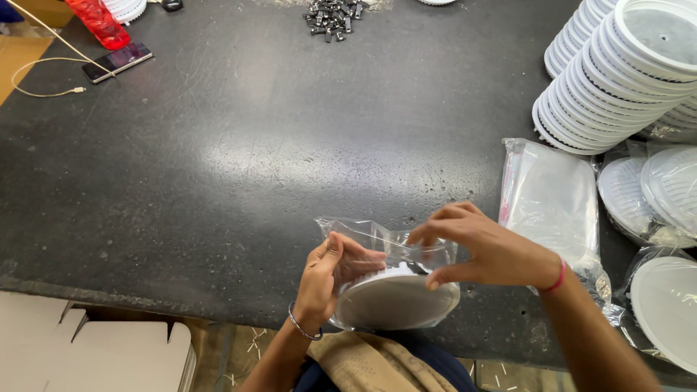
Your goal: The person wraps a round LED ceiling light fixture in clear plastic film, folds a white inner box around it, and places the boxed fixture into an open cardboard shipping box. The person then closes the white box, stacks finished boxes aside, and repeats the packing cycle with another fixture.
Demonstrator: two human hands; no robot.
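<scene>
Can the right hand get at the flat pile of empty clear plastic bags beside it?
Probably yes: the pile of clear plastic bags lies uncovered just beyond the right hand, though that hand now grips the bagged white round disc.

A clear plastic bag [377,247] at the near table edge, more clear bags [552,196] stacked right, dark phone screen [116,62] far left.

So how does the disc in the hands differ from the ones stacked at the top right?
The round white disc is single, sits partly inside a clear plastic bag, and is held by the left hand and right hand at the table's near edge. The stacked white discs are many, unbagged, leaning in rows, untouched. Both look round, white and of like kind.
</scene>
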